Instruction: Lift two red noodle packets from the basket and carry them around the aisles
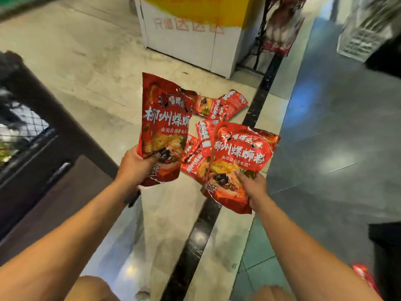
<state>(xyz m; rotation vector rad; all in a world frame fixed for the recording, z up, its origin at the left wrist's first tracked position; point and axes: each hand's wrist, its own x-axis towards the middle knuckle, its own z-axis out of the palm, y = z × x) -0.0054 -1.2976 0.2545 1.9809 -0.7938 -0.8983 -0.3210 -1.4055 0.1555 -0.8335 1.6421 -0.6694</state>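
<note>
My left hand (pixel 135 165) grips the lower edge of a red noodle packet (pixel 165 118) and holds it upright above the floor. My right hand (pixel 252 186) pinches the lower right corner of a second red noodle packet (pixel 240 153), thumb on its front. Beneath and behind these two, several more red packets (pixel 217 105) lie scattered on the beige floor tiles. A dark band sits on my left wrist.
A white and yellow cabinet (pixel 188 40) stands on the floor behind the packets. A dark counter with a handle (pixel 43 166) is at my left. A black metal rack (pixel 267 40) and a white crate (pixel 364 35) are at the upper right.
</note>
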